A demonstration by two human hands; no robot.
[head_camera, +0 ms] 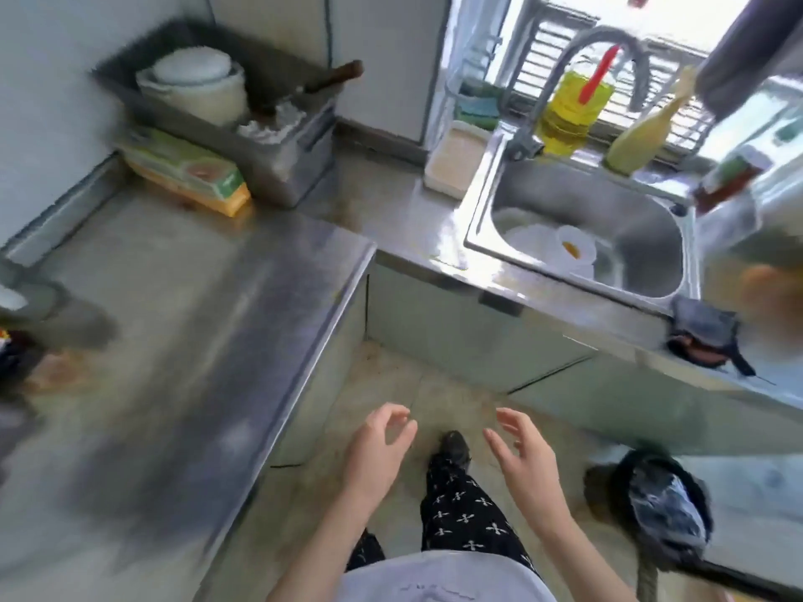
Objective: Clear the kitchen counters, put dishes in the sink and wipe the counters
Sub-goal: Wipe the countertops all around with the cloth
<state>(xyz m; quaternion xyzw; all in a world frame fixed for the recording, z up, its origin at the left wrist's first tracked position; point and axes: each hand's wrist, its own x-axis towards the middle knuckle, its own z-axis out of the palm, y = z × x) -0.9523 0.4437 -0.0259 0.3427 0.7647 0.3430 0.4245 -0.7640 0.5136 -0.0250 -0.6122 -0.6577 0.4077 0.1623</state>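
Neither grip holds anything: left hand [382, 445] and right hand [517, 454] hover apart over the floor [434, 393], in front of the sink [476, 219], fingers loosely curled. White dishes [547, 249] lie in the sink's left half; blur hides their number. A dark cloth [704, 336] lies crumpled at the sink's front right corner, its long axis unreadable. Left of the sink, the worktop [195, 306] is cut off by the frame edge.

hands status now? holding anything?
Left hand: open, fingers loosely curled, holding nothing, over the floor.
Right hand: open, fingers relaxed, holding nothing, over the floor.
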